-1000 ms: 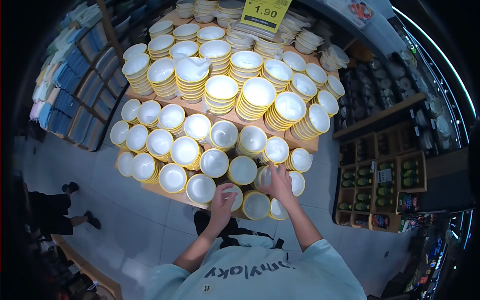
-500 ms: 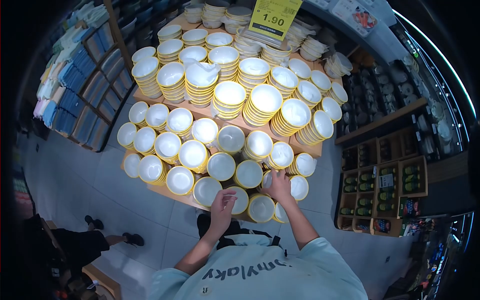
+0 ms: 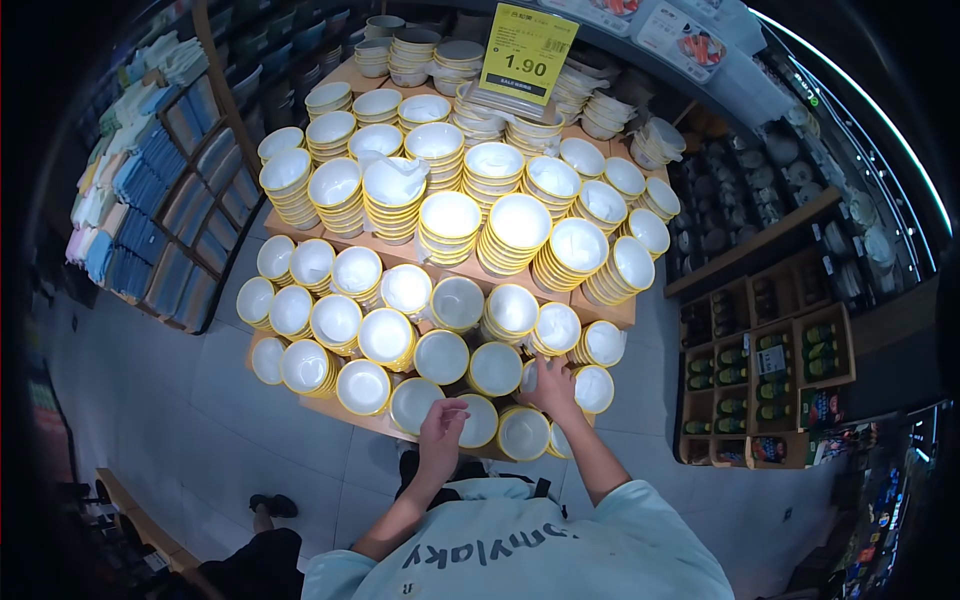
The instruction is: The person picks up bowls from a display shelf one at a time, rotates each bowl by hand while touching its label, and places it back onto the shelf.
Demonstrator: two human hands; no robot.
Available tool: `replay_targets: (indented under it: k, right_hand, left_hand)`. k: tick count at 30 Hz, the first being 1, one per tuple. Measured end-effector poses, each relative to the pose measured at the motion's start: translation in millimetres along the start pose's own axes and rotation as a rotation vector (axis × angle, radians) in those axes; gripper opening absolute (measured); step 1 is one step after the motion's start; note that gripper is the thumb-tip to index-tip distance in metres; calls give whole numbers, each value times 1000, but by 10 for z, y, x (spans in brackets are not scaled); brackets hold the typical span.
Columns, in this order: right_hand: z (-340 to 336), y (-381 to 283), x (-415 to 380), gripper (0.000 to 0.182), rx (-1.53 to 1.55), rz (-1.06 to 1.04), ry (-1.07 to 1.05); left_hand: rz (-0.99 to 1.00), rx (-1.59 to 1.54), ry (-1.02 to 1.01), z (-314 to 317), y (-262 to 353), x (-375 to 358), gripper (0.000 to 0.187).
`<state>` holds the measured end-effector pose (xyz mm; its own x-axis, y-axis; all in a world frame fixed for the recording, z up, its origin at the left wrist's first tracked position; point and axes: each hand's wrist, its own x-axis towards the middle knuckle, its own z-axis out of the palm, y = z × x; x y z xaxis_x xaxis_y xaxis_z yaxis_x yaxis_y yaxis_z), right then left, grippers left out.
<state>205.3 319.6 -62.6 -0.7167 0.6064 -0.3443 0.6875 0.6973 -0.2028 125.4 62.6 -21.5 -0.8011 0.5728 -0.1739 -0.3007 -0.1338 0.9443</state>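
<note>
White bowls with yellow rims stand in stacks on a low wooden display. Fingers of my right hand curl over the right side of one bowl near the front right, hiding part of it. My left hand is raised with loosely bent fingers, apart from each other and holding nothing. It is nearest to a front bowl, just to its right. Another front bowl lies behind and left of this hand, and one more bowl is between my two hands.
Taller bowl stacks fill the raised tier behind, below a yellow price sign. Folded-cloth shelves stand at left, a wooden bottle rack at right. A person's leg and shoe show at lower left.
The view has shifted slightly. My right hand stays at the same bowl, its fingers drawn closer together; my left hand barely moves. The person at lower left has changed position.
</note>
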Motion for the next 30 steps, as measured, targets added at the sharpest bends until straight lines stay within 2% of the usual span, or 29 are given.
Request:
replay_targets:
  k: [4,7,9,10,11,13,15,18,20,21,23,24,27,30]
  right_hand:
    - [30,-25,-96,115,-12,-11,69]
    - [-24,-11,-219,108,-61,-49,190]
    - [-138,14,-240,96,39,17,73]
    - [-410,-138,-261,82,143,43,27]
    - [-525,-208,-165,82,144,47,35]
    - [-756,-386,-16,77,321,-137,356]
    - [-1139,-756,201,73,269,-251,602]
    - [-1606,-1175,733,76,272,-327,697]
    - [-1782,-1359,1060,86,45,-274,701]
    - [-1818,-1443,1156,86,40,-268,705]
    - [-1854,-1569,1282,99,-71,-79,613]
    - [-1857,-1592,1337,106,-72,-62,587]
    - [-1864,-1648,1383,108,-49,-1,528]
    - [-1812,-1619,1465,101,-18,-27,574]
  left_hand:
    - [1,-10,-30,-96,88,33,18]
    - [-7,24,-47,-291,91,97,17]
    - [19,20,-41,-445,114,162,17]
    - [37,15,-32,-518,136,201,17]
    - [41,14,-39,-593,153,250,17]
    - [53,14,-26,-742,177,312,16]
    - [29,7,-34,-867,207,380,16]
    - [7,26,-74,-1074,246,486,18]
    - [-12,32,-99,-1196,241,567,19]
    - [-12,28,-106,-1241,259,616,19]
    - [-27,29,-85,-1324,297,665,19]
    - [-28,24,-87,-1367,304,693,19]
    - [-14,22,-64,-1497,348,786,18]
    - [17,22,-56,-1568,388,834,15]
